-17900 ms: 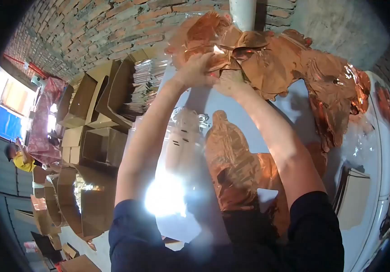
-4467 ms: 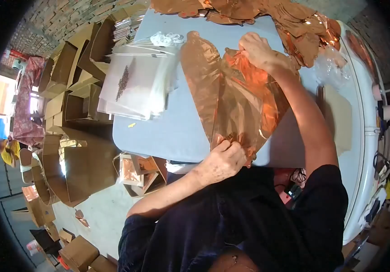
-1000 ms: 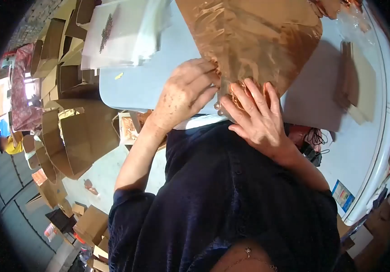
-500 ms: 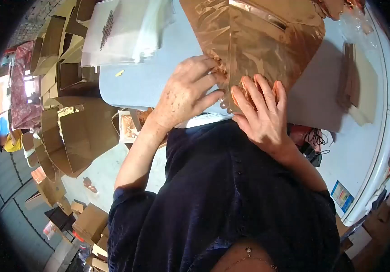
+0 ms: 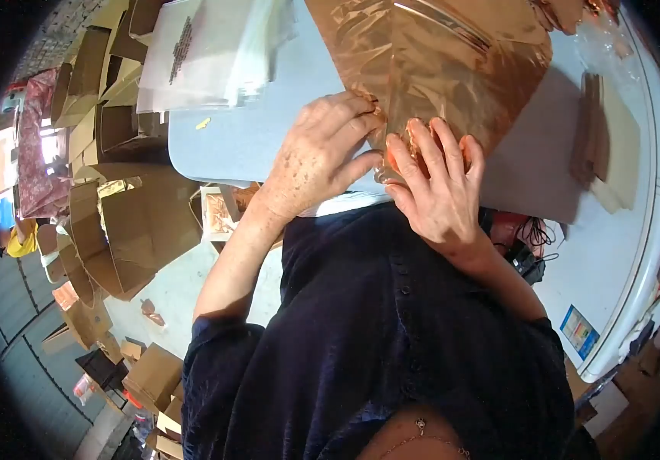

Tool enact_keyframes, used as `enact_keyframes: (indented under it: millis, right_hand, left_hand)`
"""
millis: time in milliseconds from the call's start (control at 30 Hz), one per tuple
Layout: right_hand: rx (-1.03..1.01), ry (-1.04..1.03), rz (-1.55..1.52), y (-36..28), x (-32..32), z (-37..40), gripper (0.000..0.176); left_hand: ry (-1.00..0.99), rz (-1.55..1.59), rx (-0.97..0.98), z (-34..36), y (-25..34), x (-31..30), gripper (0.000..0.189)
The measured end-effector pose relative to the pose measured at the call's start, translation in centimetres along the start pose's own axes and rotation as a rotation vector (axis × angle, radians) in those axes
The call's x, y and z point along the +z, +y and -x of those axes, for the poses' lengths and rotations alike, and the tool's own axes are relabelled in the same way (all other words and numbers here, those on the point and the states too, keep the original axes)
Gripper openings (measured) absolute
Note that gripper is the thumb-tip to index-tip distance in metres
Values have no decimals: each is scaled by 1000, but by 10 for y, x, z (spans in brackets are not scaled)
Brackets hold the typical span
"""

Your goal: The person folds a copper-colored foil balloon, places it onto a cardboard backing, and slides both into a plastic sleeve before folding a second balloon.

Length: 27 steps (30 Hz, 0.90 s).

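A shiny copper-coloured film sheet or bag (image 5: pixel 453 69) lies on the pale table, its lower edge toward my body. My left hand (image 5: pixel 326 149) is at its lower left corner, the bent fingertips closed on the film's edge. To the right, my right hand (image 5: pixel 441 180) rests on the film's lower part with the fingers apart and bent, pressing it down. The film is crumpled between the two hands. A stack of clear plastic bags (image 5: pixel 207 54) lies beyond my left hand.
Open cardboard boxes (image 5: pixel 150 230) stand left of the table (image 5: pixel 223 149). Flat cardboard pieces (image 5: pixel 610 138) and clear plastic lie at the right. Black cables (image 5: pixel 531 249) sit beside my right forearm. A person in yellow (image 5: pixel 22 238) is far left.
My right hand has shifted slightly left and up, with its fingers more bent. The film has more creases near its lower edge. My left hand has hardly moved.
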State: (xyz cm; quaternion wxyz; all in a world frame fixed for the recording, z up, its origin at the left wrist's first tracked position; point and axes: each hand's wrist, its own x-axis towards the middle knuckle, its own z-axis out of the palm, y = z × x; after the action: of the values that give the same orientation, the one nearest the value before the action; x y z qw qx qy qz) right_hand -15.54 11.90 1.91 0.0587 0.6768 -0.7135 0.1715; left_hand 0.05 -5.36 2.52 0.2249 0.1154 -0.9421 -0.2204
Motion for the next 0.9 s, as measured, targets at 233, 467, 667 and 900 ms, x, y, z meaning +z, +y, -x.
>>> enact_keyframes:
  millis: [233,467,667,900]
  right_hand:
    - [-2,-5,3,0,1,-1,68]
    - [-11,0,5,0,0,-5,66]
    - [-3,-22,-11,0,-4,-6,65]
    - [-2,-26,-3,1,-4,-5,67]
  left_hand:
    - [-31,50,5,1,0,-3,53]
    - [-45,54,35,-3,3,-7,57]
    - [-70,15,-5,2,1,-4,59]
    - [-23,-35,19,2,7,-7,54]
